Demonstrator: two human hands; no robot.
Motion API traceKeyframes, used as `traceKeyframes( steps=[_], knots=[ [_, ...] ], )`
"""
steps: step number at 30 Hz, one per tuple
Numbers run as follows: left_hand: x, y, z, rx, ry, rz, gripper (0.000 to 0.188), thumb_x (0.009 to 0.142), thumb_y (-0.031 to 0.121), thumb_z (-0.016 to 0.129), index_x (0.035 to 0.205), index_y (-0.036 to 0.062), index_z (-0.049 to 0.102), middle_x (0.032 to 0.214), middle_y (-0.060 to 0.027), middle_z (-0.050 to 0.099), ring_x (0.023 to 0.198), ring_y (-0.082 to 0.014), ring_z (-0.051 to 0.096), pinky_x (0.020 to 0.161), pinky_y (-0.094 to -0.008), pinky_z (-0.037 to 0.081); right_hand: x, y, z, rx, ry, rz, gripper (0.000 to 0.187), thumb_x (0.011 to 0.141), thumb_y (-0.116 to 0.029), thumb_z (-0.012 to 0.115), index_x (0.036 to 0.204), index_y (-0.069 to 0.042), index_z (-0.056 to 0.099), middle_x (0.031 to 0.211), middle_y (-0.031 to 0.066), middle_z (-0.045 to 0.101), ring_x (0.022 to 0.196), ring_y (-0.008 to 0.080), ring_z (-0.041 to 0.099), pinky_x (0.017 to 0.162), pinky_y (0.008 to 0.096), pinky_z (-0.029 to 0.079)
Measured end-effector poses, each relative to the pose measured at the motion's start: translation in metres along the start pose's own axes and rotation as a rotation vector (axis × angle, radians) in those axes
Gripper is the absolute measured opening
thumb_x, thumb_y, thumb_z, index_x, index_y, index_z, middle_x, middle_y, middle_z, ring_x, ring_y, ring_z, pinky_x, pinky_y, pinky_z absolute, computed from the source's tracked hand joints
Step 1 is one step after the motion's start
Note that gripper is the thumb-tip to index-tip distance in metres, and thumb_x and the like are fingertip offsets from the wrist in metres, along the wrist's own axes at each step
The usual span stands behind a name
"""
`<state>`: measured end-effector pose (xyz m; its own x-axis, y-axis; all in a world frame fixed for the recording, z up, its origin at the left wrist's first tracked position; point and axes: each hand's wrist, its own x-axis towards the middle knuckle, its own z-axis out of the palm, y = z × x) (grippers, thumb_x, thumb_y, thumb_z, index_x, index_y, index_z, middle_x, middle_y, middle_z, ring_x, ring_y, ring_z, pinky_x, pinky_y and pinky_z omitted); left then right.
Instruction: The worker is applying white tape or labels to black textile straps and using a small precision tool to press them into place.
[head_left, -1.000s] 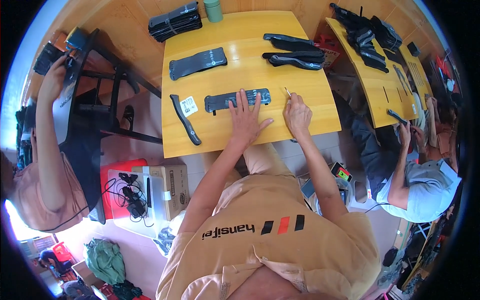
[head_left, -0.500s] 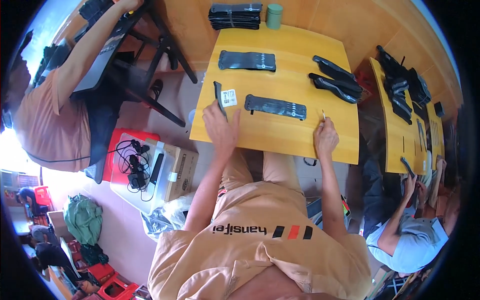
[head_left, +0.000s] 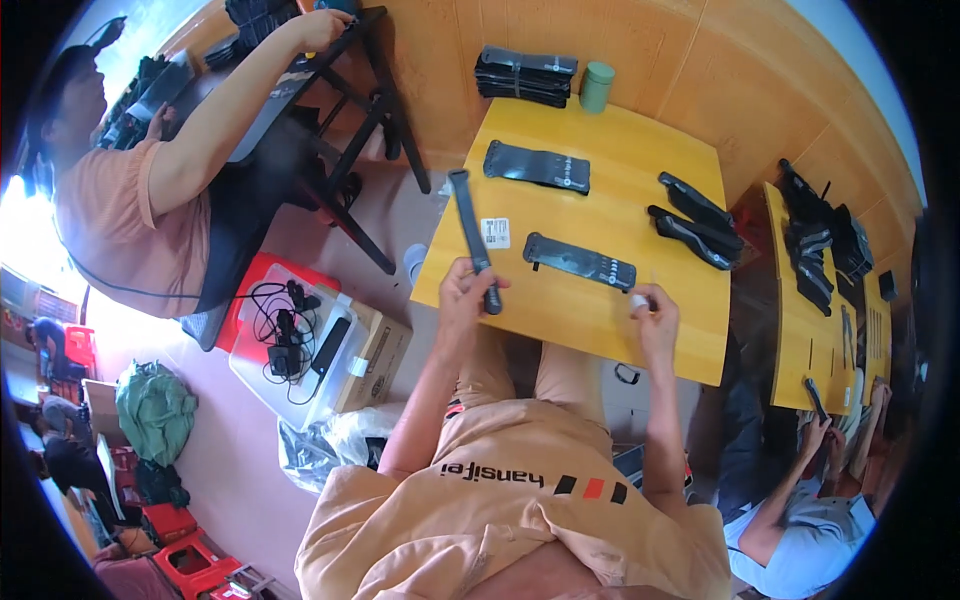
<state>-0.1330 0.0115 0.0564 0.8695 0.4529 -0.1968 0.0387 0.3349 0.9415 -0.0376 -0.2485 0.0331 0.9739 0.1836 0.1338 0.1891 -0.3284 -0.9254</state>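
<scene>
My left hand (head_left: 463, 298) is closed around the lower part of a narrow black strap (head_left: 470, 225), which is raised at a slant over the table's left edge. Beside the strap lies a white printed label sheet (head_left: 495, 233). My right hand (head_left: 655, 322) is closed in a pinch near the table's front edge, with a small white thing (head_left: 638, 300) at its fingertips that I cannot make out. Between the hands, a flat dark printed band (head_left: 580, 262) lies on the yellow table (head_left: 600, 330). Farther back is a wider black printed band bundle (head_left: 537, 167).
Black folded straps (head_left: 697, 222) lie at the table's right. A tied black stack (head_left: 526, 75) and a green canister (head_left: 597, 87) stand at the back. A clear bin with cables (head_left: 290, 345) is at lower left. Co-workers sit at tables on both sides.
My left hand has lifted the black strap and turned it to show its length. My right hand has drawn in its fingers nearer the printed band. The whole view has shifted.
</scene>
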Motion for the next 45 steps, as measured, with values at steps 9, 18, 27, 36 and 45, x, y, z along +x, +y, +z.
traceKeyframes(
  steps=[9,18,27,36,45],
  knots=[
    [-0.020,0.000,0.046,-0.031,-0.119,0.000,0.012,0.084,0.014,0.057,0.087,0.0059,0.049,0.072,0.0013,0.052,0.059,-0.0039,0.051,0.044,-0.0154,0.039,-0.028,-0.085,0.071,0.489,-0.301,0.180,0.013,0.078,-0.006,0.060,0.088,-0.001,0.053,0.071,0.0002,0.051,0.045,0.0021,0.040,0.037,0.0171,0.029],
    [-0.022,0.000,0.046,-0.320,-0.354,-0.168,0.020,0.087,0.014,0.053,0.101,0.0000,0.056,0.078,-0.0028,0.061,0.061,-0.0059,0.057,0.051,-0.0173,0.044,-0.023,-0.072,0.056,0.943,-0.442,0.468,0.010,0.079,-0.005,0.058,0.087,-0.001,0.054,0.066,0.0003,0.049,0.036,0.0034,0.035,0.032,0.0178,0.024],
    [-0.018,0.028,0.034,-0.235,-0.230,-0.022,0.023,0.088,0.016,0.052,0.099,-0.0038,0.056,0.082,-0.0134,0.064,0.071,-0.0144,0.064,0.057,-0.0188,0.054,-0.035,-0.098,0.030,0.711,-0.535,0.291,0.031,0.085,-0.004,0.044,0.116,-0.002,0.050,0.073,-0.0008,0.042,0.040,0.0032,0.037,0.037,0.0162,0.027],
    [-0.022,0.031,0.042,-0.100,-0.170,0.111,0.019,0.083,0.011,0.059,0.095,-0.0029,0.058,0.078,-0.0087,0.063,0.068,-0.0126,0.063,0.057,-0.0200,0.053,-0.051,-0.128,0.027,0.568,-0.576,0.237,0.046,0.083,0.003,0.044,0.127,-0.009,0.043,0.077,-0.0014,0.041,0.044,0.0022,0.038,0.039,0.0167,0.030],
    [-0.027,0.033,0.046,-0.015,-0.159,0.187,0.017,0.078,0.005,0.064,0.092,-0.0029,0.059,0.077,-0.0051,0.062,0.067,-0.0101,0.061,0.059,-0.0204,0.051,-0.049,-0.119,0.026,0.623,-0.603,0.289,0.047,0.082,0.003,0.043,0.128,-0.009,0.041,0.073,-0.0004,0.042,0.040,0.0032,0.039,0.037,0.0173,0.031]
  ],
)
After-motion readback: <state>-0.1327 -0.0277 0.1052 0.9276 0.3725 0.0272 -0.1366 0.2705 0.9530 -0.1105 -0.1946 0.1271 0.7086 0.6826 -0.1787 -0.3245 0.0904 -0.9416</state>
